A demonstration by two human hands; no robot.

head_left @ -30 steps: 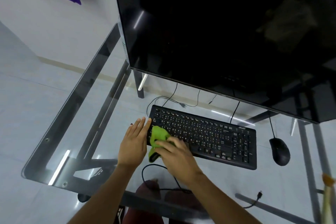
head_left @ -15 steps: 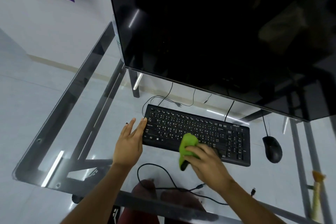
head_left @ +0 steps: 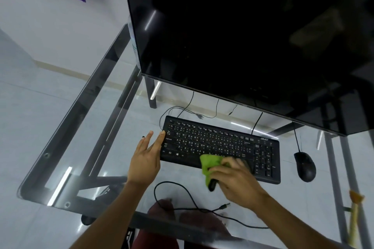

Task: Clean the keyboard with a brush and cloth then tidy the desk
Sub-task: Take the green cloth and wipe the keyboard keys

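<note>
Along the keyboard's [head_left: 220, 148] near edge, the right hand [head_left: 235, 181] clutches the green cloth [head_left: 210, 164] (wiping step, apparently); left hand [head_left: 146, 157], fingers straight, steadies its end. Next: sweep toward the numpad.

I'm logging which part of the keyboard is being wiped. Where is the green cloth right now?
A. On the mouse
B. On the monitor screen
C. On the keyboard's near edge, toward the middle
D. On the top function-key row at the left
C: the right hand presses the green cloth on the near edge of the keyboard, around the middle.
</note>
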